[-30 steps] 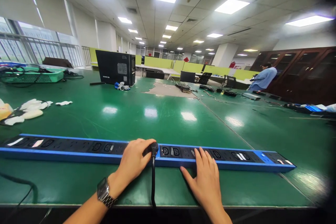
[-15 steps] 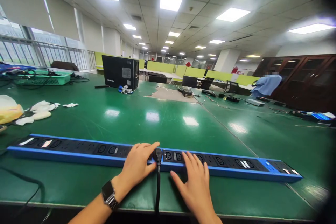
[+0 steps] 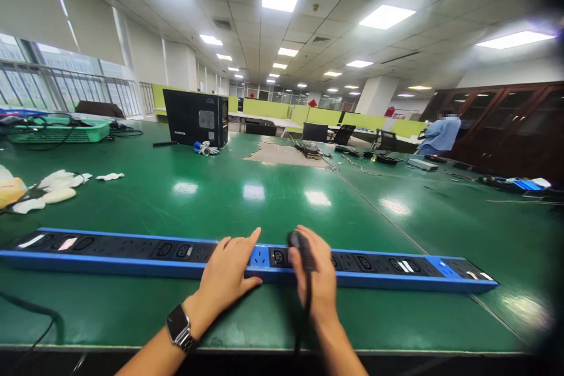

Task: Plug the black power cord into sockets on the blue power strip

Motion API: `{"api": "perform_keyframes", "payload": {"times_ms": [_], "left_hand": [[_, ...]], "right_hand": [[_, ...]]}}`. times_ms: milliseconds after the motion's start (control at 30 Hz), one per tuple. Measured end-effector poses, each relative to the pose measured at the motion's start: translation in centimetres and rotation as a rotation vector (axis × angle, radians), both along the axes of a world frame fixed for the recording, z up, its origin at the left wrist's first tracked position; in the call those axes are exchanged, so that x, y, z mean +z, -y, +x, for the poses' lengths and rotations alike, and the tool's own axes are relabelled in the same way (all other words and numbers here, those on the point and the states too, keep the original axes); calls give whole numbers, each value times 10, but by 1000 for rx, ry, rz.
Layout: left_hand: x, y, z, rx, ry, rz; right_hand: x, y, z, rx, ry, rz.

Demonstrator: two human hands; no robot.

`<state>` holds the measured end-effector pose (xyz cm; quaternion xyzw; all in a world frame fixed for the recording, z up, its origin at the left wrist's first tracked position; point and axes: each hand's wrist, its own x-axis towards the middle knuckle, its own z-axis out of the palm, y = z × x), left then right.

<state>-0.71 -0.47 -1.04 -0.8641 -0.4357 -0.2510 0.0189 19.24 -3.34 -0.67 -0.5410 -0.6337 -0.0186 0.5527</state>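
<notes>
A long blue power strip with black socket sections lies across the table in front of me. My left hand grips it just left of the blue socket, thumb along the near side and fingers over the top. A watch is on that wrist. Over the sockets right of the blue one, my right hand holds a black power plug, slightly blurred, off the strip. Its cable hangs down toward the table's near edge. The blue socket shows its bare slots.
A black computer case stands at the back left, with a pair of gloves by it. Further left are a green basket with cables and some white gloves. A person in blue stands at the far right.
The plug has come out of the blue socket, and my right hand now holds it, shifted right. Half a second ago that hand rested open on the strip. My left hand stays on the strip.
</notes>
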Motion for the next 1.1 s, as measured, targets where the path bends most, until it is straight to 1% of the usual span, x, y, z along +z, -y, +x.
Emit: {"api": "perform_keyframes", "payload": {"times_ms": [100, 133, 200, 300, 400, 467, 600, 700, 967, 1100], "left_hand": [[0, 0, 1, 11, 2, 17], [1, 0, 1, 16, 0, 24], [1, 1, 2, 27, -6, 37], [1, 1, 3, 40, -15, 45], [2, 1, 4, 42, -20, 44], [2, 2, 3, 39, -18, 40], [3, 2, 4, 39, -18, 31], [3, 2, 4, 45, -21, 12], [5, 2, 5, 37, -2, -15], [9, 3, 6, 42, 21, -67]], "right_hand": [[-8, 5, 43, -183, 0, -3], [-12, 7, 55, -227, 21, -22], [-23, 11, 70, -263, 95, -70], [-37, 14, 74, -288, 230, -121], [-41, 11, 70, -335, 304, -132], [-39, 7, 71, -315, 319, -139], [-26, 5, 79, -178, 335, -209], [-19, 7, 82, -124, 338, -269], [-17, 9, 79, -161, 390, -302], [-17, 7, 82, -132, 485, -363]]}}
